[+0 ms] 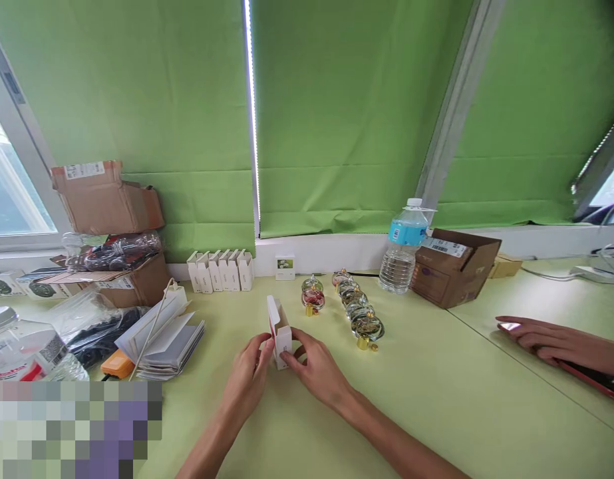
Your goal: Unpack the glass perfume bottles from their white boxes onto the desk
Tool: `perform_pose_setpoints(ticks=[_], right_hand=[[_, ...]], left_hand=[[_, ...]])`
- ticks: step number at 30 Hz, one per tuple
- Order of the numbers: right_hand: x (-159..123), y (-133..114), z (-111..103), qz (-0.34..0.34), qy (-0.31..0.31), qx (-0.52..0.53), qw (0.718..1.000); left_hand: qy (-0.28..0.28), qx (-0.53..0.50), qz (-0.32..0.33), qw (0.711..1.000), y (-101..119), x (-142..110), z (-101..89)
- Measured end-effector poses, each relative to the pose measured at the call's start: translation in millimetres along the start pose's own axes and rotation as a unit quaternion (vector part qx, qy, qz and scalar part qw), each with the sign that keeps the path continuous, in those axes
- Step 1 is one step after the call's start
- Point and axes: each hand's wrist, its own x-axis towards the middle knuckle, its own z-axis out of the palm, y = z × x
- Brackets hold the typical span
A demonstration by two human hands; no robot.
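Note:
A small white carton stands upright on the green table between my hands, its top flap raised. My left hand pinches the carton's left side, where a bit of red shows. My right hand grips its right side, thumb on the front face. Beyond the carton, two round glass bottles with gold fittings, one a red bottle, sit close together. To their right runs a row of similar round glass bottles, with a gold cap at the near end.
Several white cartons line the wall, beside a small picture card. A stack of flat cartons lies left. A water bottle and brown box stand back right. Another person's hand rests on a phone at right.

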Motion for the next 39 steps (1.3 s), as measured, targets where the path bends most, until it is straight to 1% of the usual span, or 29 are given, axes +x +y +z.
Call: perform_pose_setpoints(ticks=[4,7,9,12,15,17,20,23,26,29,32,36,39], right_hand=[[17.1,7.3,10.8,0.036,0.015,-0.041,0.998],[41.6,14.3,23.3,0.059,0.022,-0.092,0.994],[66.3,17.0,33.1,0.069,0.03,-0.11,0.991],[114.1,17.5,46.7,0.089,0.048,-0.132,0.986],[160.3,19.2,56.3,0.107,0.067,-0.153,0.98],[180.2,24.3,62.3,0.123,0.079,-0.164,0.976],[190.3,36.6,73.0,0.127,0.088,-0.185,0.971],[189.2,48.1,81.5,0.11,0.085,-0.207,0.968],[189.6,54.1,85.7,0.097,0.079,-0.227,0.966],[193.0,56.0,85.4,0.089,0.081,-0.251,0.96],[197.0,56.1,76.7,0.078,0.098,-0.282,0.951],[207.0,53.8,51.4,0.048,0.137,-0.333,0.932],[219.1,51.6,31.2,0.028,0.152,-0.371,0.916]], left_hand=[[0.038,-0.012,-0.013,0.999,-6.2,4.7,-5.2],[0.072,-0.02,-0.036,0.997,-17.2,10.8,-9.9],[0.087,-0.026,-0.052,0.994,-27.0,16.4,-12.9],[0.098,-0.041,-0.064,0.992,-40.9,25.5,-16.3],[0.098,-0.062,-0.059,0.991,-49.6,31.5,-17.9],[0.092,-0.077,-0.056,0.991,-52.6,32.9,-18.1],[0.079,-0.091,-0.058,0.991,-55.3,33.4,-16.8],[0.074,-0.095,-0.06,0.991,-57.3,34.4,-15.0],[0.07,-0.093,-0.064,0.991,-58.4,35.7,-14.2],[0.064,-0.089,-0.066,0.992,-58.0,36.5,-14.8],[0.058,-0.084,-0.066,0.993,-55.9,36.5,-16.2],[0.053,-0.07,-0.067,0.994,-53.6,36.1,-17.5],[0.046,-0.06,-0.07,0.995,-55.0,36.9,-17.3]])
